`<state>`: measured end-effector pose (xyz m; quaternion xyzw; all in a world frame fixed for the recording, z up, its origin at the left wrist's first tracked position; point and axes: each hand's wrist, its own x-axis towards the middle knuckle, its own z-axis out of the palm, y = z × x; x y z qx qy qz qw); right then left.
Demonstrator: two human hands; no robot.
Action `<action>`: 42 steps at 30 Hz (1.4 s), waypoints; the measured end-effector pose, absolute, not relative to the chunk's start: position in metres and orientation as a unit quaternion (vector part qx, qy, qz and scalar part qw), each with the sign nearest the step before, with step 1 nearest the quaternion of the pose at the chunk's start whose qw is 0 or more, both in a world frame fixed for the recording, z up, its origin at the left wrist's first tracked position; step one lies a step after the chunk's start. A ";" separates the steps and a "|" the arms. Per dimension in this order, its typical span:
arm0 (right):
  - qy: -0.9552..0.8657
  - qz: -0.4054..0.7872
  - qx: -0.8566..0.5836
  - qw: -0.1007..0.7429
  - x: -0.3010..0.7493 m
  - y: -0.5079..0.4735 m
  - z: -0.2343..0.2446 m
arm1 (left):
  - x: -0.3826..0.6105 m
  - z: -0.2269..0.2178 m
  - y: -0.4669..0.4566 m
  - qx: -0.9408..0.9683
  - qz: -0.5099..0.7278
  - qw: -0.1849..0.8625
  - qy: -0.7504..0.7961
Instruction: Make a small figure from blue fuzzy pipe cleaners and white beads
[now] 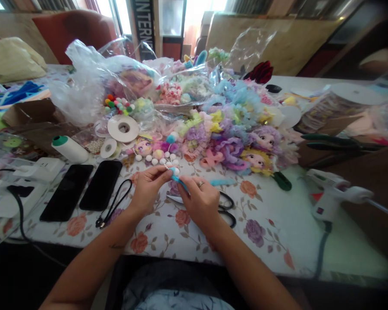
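Observation:
My left hand (150, 185) pinches a small white and light-blue fluffy piece (175, 172) above the flowered tablecloth. Fingers of my right hand (198, 198) close on a blue strip (181, 181) at that same piece, close to the left fingertips. A string of white pom-poms (155, 160) lies just beyond the hands. Partly covered by my right hand is a pair of scissors (226, 200) with black handles. Another light-blue fuzzy strip (223, 182) rests right of that hand.
Two black phones (66, 191) and a black cord (116, 200) lie left. A thread cone (69, 149) and ribbon spool (123, 128) stand behind. Pastel ruffles and doll-face pieces (258, 160) are heaped at centre. A glue gun (333, 191) lies right, by a cardboard box (358, 215).

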<state>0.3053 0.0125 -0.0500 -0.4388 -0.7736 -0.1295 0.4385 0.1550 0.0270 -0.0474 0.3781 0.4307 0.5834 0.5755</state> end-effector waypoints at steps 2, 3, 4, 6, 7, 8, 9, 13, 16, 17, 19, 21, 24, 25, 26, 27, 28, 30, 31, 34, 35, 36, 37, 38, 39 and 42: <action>-0.776 -0.144 -0.432 0.436 0.306 0.013 -0.050 | 0.155 -0.048 0.027 0.385 0.583 0.572 0.430; -0.779 -0.157 -0.426 0.433 0.306 0.013 -0.049 | 0.155 -0.048 0.027 0.387 0.583 0.570 0.431; -0.782 -0.171 -0.419 0.428 0.307 0.013 -0.049 | 0.155 -0.048 0.027 0.389 0.581 0.568 0.433; -0.789 -0.204 -0.401 0.419 0.309 0.014 -0.049 | 0.155 -0.048 0.027 0.392 0.579 0.567 0.436; -0.793 -0.220 -0.391 0.413 0.310 0.014 -0.048 | 0.155 -0.048 0.027 0.392 0.578 0.567 0.437; -0.797 -0.233 -0.381 0.406 0.311 0.014 -0.048 | 0.155 -0.048 0.027 0.394 0.577 0.567 0.437; -0.801 -0.243 -0.372 0.401 0.312 0.014 -0.048 | 0.155 -0.048 0.027 0.396 0.576 0.567 0.436; -0.806 -0.259 -0.360 0.391 0.314 0.015 -0.047 | 0.155 -0.045 0.026 0.408 0.570 0.563 0.437; -0.806 -0.259 -0.367 0.385 0.314 0.016 -0.047 | 0.154 -0.044 0.025 0.428 0.567 0.543 0.448; -0.806 -0.257 -0.366 0.387 0.314 0.017 -0.047 | 0.153 -0.044 0.025 0.441 0.565 0.532 0.451; -0.803 -0.252 -0.360 0.402 0.314 0.018 -0.047 | 0.152 -0.045 0.026 0.473 0.559 0.508 0.453; -0.801 -0.251 -0.350 0.416 0.314 0.019 -0.047 | 0.150 -0.046 0.027 0.503 0.552 0.487 0.453; -0.803 -0.256 -0.341 0.417 0.313 0.020 -0.047 | 0.149 -0.045 0.028 0.526 0.545 0.470 0.454; -0.804 -0.257 -0.338 0.416 0.314 0.020 -0.047 | 0.149 -0.045 0.028 0.529 0.543 0.468 0.454; -0.805 -0.255 -0.336 0.416 0.314 0.020 -0.047 | 0.148 -0.045 0.028 0.529 0.542 0.468 0.455; -0.806 -0.253 -0.335 0.417 0.314 0.020 -0.047 | 0.148 -0.045 0.029 0.528 0.542 0.470 0.455; -0.806 -0.248 -0.336 0.419 0.314 0.020 -0.047 | 0.148 -0.045 0.029 0.525 0.542 0.474 0.453; -0.805 -0.233 -0.340 0.426 0.313 0.020 -0.048 | 0.148 -0.047 0.029 0.514 0.545 0.489 0.446; -0.804 -0.223 -0.344 0.431 0.313 0.020 -0.048 | 0.148 -0.047 0.029 0.506 0.549 0.500 0.440; -0.799 -0.182 -0.359 0.446 0.313 0.020 -0.047 | 0.149 -0.050 0.029 0.477 0.553 0.539 0.421; -0.797 -0.170 -0.365 0.450 0.312 0.020 -0.047 | 0.149 -0.051 0.029 0.469 0.553 0.550 0.416; -0.795 -0.160 -0.371 0.453 0.312 0.020 -0.047 | 0.149 -0.052 0.029 0.463 0.551 0.560 0.411; -0.792 -0.155 -0.376 0.456 0.312 0.020 -0.047 | 0.149 -0.053 0.029 0.459 0.550 0.568 0.405; -0.789 -0.152 -0.380 0.458 0.312 0.020 -0.047 | 0.149 -0.053 0.029 0.459 0.548 0.574 0.400; -0.787 -0.152 -0.383 0.460 0.312 0.020 -0.047 | 0.149 -0.054 0.029 0.460 0.547 0.577 0.395; -0.786 -0.150 -0.387 0.459 0.312 0.020 -0.047 | 0.149 -0.055 0.030 0.462 0.549 0.575 0.393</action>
